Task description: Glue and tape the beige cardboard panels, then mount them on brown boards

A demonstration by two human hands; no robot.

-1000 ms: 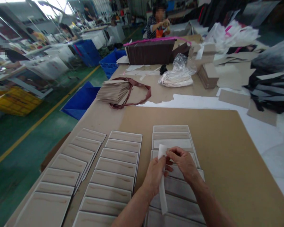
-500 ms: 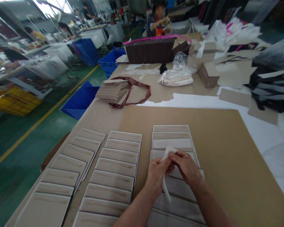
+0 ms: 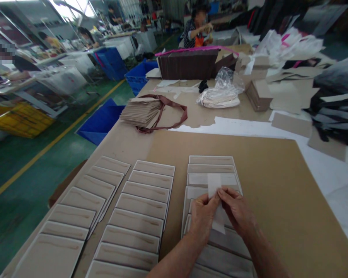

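My left hand [image 3: 202, 216] and my right hand [image 3: 235, 208] meet over the right-hand column of overlapping beige panels [image 3: 211, 159]. Both are closed, pinching a white strip [image 3: 214, 182] between thumbs and fingertips. One end of the strip points away from me above the fingers; the other hangs below them. Under the hands, several panels are partly hidden. To the left lie a middle column of panels [image 3: 142, 211] and a left column [image 3: 72, 217], each panel pale-edged with a brownish streak near its top.
A brown board [image 3: 266, 173] lies under the right column. Farther back are a stack of beige pieces [image 3: 141, 111] with a brown strap [image 3: 183, 116], a plastic-bagged bundle [image 3: 219, 96] and a dark box [image 3: 188, 63]. A blue bin [image 3: 100, 119] stands left; a person [image 3: 197, 31] sits beyond the table.
The white strip, bent and drooping before, now lies straighter between my hands. Both hands have shifted slightly right and down in view.
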